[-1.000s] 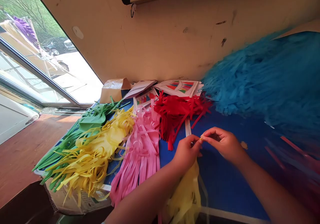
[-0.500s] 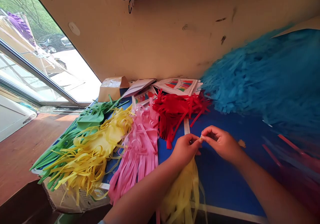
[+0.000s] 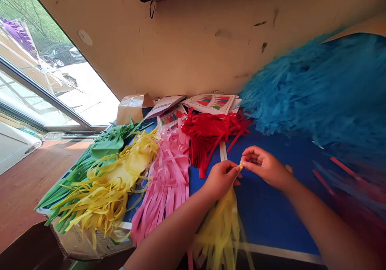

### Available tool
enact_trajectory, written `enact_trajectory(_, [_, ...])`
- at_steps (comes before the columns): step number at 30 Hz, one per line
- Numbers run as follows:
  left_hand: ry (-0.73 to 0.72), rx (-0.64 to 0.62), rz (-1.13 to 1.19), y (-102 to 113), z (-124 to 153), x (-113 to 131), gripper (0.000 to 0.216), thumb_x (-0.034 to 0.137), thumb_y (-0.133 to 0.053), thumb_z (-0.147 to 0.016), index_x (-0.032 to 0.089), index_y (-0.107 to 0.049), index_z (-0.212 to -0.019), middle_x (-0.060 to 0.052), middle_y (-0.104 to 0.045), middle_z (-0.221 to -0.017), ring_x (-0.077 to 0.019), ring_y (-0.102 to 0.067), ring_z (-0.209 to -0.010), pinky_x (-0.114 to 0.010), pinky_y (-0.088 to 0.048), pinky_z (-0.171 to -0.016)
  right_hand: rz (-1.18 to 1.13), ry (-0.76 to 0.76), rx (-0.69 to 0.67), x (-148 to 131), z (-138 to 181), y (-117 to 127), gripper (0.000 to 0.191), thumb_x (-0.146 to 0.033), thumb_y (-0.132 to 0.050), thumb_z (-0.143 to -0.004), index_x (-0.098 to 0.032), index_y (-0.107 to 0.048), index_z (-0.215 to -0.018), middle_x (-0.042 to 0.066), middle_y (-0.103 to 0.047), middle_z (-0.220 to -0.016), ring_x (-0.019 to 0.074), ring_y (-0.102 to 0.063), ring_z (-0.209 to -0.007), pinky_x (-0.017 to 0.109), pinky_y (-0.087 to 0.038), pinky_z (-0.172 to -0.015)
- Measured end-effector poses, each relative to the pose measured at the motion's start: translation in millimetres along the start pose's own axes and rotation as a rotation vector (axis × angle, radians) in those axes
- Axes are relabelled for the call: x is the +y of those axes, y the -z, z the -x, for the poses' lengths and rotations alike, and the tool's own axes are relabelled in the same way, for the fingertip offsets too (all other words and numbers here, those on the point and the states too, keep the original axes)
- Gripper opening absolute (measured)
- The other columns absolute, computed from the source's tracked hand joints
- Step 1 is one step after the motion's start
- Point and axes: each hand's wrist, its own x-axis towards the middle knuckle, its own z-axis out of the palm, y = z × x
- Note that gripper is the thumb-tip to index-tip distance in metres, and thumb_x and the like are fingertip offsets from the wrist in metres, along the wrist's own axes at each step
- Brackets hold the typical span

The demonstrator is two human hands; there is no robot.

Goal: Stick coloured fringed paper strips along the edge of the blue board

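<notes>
A yellow tassel point(image 3: 221, 221) of thin strips hangs from my left hand point(image 3: 222, 178), which pinches it near its top end. Thumb and fingers of my right hand point(image 3: 265, 166) close on the small twisted yellow tip just above. Both hands meet over the blue tabletop point(image 3: 271, 205). Left of them lies a pile of pink fringed strips point(image 3: 169, 177). Behind them is a red fringed bundle point(image 3: 208, 131). Farther left are yellow fringed strips point(image 3: 111, 185) and green ones point(image 3: 105, 149).
A large mass of blue fringe point(image 3: 313, 93) fills the right side. Printed cards point(image 3: 215, 102) and a brown paper packet point(image 3: 134, 106) lie against the wall. An open cardboard box point(image 3: 78, 244) stands below the table's left edge. Glass panes point(image 3: 69, 77) are at the left.
The right hand's fingers have shifted slightly up and opened a little, showing more of the yellow tip. The left hand keeps its pinch. The view has moved slightly.
</notes>
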Motion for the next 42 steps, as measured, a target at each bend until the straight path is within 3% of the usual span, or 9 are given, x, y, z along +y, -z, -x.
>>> enact_trajectory(7, [-0.014,0.024,-0.003,-1.4,-2.2,-2.5,0.015,0.027,-0.052,-0.082,0.014,-0.053,-0.073,0.001,-0.058,-0.065,-0.0069,-0.053,-0.046,-0.019,-0.040,-0.049,-0.051,-0.146,0.037,-2.6,-2.7,-1.6,0.037,-0.051,-0.070,-0.056,-0.019,-0.060,-0.073,0.002,-0.063,-0.070,0.0140,-0.057,-0.064,0.028,-0.048,-0.063])
enact_trajectory(15, [0.005,0.040,-0.041,-1.4,-2.5,-2.7,0.013,0.025,-0.052,-0.082,0.014,-0.053,-0.075,0.002,-0.058,-0.068,-0.0053,-0.054,-0.046,-0.016,-0.038,-0.047,-0.098,-0.158,0.068,-7.9,-0.6,-3.0,0.041,-0.051,-0.073,-0.051,-0.018,-0.062,-0.073,0.002,-0.064,-0.070,0.0128,-0.057,-0.061,0.027,-0.049,-0.062])
enact_trajectory(23, [-0.066,0.062,-0.062,-2.4,-2.1,-9.2,0.013,0.026,-0.052,-0.083,0.015,-0.052,-0.075,0.003,-0.057,-0.065,-0.0061,-0.054,-0.046,-0.017,-0.041,-0.046,-0.032,-0.121,0.006,-3.1,1.4,-2.6,0.031,-0.044,-0.071,-0.058,-0.019,-0.066,-0.074,0.003,-0.067,-0.074,0.0154,-0.061,-0.069,0.027,-0.050,-0.066])
enact_trajectory(32, [-0.059,0.130,-0.107,-3.9,-0.5,-9.7,0.013,0.024,-0.052,-0.082,0.016,-0.054,-0.072,0.002,-0.059,-0.064,-0.0075,-0.055,-0.047,-0.017,-0.040,-0.048,-0.007,-0.140,0.015,-4.5,3.8,-4.9,0.031,-0.045,-0.072,-0.056,-0.019,-0.068,-0.074,0.005,-0.068,-0.074,0.0185,-0.063,-0.070,0.030,-0.051,-0.067])
enact_trajectory(42, [-0.093,0.056,-0.025,-0.3,-5.1,-10.5,0.017,0.030,-0.056,-0.081,0.014,-0.056,-0.076,0.000,-0.061,-0.068,-0.0075,-0.055,-0.049,-0.018,-0.042,-0.050,-0.045,-0.101,0.077,-4.3,3.6,-3.1,0.033,-0.047,-0.073,-0.056,-0.020,-0.066,-0.073,0.004,-0.067,-0.073,0.0182,-0.062,-0.068,0.031,-0.051,-0.067])
